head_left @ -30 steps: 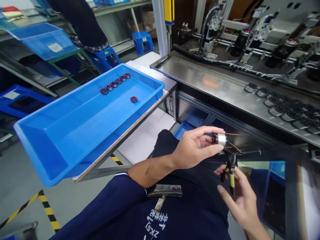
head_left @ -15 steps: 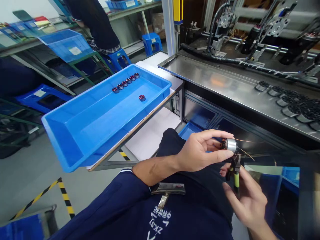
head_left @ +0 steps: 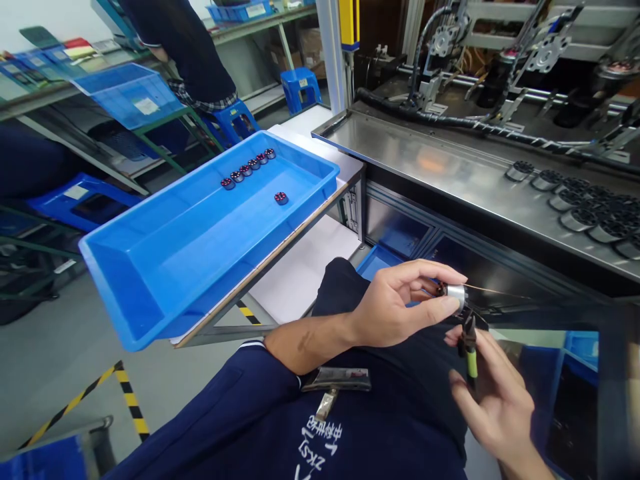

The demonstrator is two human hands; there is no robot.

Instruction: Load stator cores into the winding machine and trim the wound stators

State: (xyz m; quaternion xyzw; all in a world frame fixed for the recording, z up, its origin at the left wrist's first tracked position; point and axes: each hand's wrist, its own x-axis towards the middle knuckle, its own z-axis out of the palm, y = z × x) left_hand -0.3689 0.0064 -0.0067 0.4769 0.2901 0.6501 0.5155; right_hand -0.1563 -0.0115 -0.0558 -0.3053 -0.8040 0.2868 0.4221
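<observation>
Left hand point(head_left: 387, 303) grips a silvery cylinder point(head_left: 457, 292) trailing wire point(head_left: 493, 290).

Co-worker point(head_left: 183, 50) on a blue stool point(head_left: 239, 112)

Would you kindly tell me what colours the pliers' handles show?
The pliers' handles are yellow-green and black, head view.

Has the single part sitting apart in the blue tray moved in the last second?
No. Judged against the blue tray, the single part keeps its spot, apart from the row of parts.
</observation>
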